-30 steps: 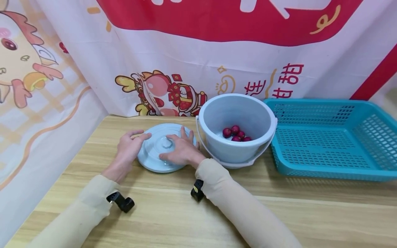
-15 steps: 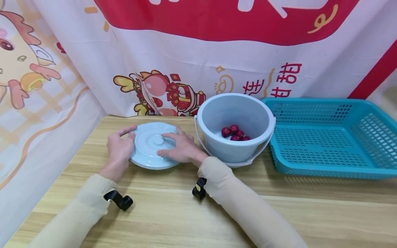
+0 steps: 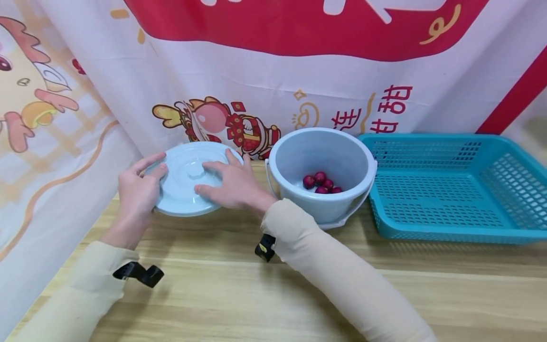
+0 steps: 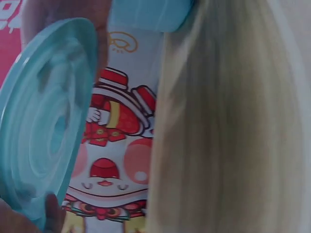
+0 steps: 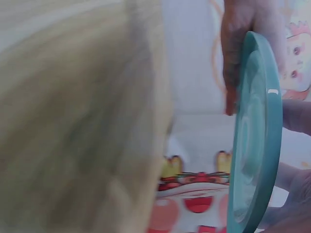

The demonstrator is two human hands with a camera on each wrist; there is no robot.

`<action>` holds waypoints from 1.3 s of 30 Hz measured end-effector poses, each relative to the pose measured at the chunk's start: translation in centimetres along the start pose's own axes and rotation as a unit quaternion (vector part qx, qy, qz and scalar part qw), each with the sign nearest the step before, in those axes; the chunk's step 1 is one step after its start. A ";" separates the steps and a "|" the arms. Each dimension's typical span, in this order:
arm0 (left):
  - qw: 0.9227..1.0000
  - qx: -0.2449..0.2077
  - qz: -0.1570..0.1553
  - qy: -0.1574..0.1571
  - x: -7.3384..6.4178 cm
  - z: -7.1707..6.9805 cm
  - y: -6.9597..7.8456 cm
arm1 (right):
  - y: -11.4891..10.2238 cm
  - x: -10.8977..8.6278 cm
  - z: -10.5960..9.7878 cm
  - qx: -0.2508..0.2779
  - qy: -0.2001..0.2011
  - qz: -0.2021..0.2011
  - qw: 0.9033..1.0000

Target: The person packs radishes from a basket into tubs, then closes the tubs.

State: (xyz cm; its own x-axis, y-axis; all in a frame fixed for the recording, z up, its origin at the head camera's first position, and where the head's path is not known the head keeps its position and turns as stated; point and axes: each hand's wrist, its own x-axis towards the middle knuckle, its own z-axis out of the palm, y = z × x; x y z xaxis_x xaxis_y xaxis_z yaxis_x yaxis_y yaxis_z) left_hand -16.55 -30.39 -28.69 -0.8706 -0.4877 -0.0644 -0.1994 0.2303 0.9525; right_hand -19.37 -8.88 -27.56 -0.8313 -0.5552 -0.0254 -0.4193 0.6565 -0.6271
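Observation:
A light blue round lid [image 3: 181,192] with a knob in its middle is held up off the table, tilted. My left hand [image 3: 138,190] pinches its left edge, the thumb lying near the rim on top. My right hand [image 3: 235,185] holds its right side, with fingers spread over the top and far rim and the thumb near the knob. The left wrist view shows the ringed underside of the lid [image 4: 43,131]. A matching light blue bucket [image 3: 318,206] stands uncovered just right of my right hand. Several small dark red round things [image 3: 320,178] lie at its bottom.
A teal plastic basket [image 3: 431,233] with perforated walls stands right of the bucket. The wooden table [image 3: 222,294] ends at a printed cloth [image 3: 299,85] hung behind it, and another printed cloth [image 3: 38,175] hangs along the left.
Both hands have lifted the lid from the table and moved it left. At first my left hand was at its edge and the right hand over its top. The bucket and basket stayed put.

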 end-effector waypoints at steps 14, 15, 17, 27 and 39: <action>0.984 0.119 0.113 -0.071 -1.7 1.5 6.3 | -2.6 -2.5 -7.5 -0.084 0.042 0.008 0.996; 0.983 0.121 0.117 -0.077 -1.9 1.9 6.6 | -2.4 -2.8 -8.0 -0.083 0.044 0.011 0.996; 0.981 0.120 0.126 -0.088 -2.2 2.9 7.2 | -2.0 -3.3 -9.0 -0.086 0.044 0.018 0.995; 0.953 0.160 0.202 -0.157 -4.2 9.3 8.9 | 2.5 -6.6 -13.5 -0.093 0.040 0.095 0.990; 0.918 0.211 0.220 -0.254 -6.4 16.1 9.1 | 8.5 -9.9 -16.4 -0.085 0.007 0.158 0.984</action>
State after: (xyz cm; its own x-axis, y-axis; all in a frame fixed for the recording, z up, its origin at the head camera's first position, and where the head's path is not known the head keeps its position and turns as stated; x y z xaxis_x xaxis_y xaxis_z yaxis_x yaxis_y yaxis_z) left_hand -20.06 -11.65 -24.37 -0.9847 0.1608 0.0666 0.1583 0.6690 0.7262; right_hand -20.71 10.61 -19.89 -0.9344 -0.3040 -0.1858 -0.1938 0.8712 -0.4511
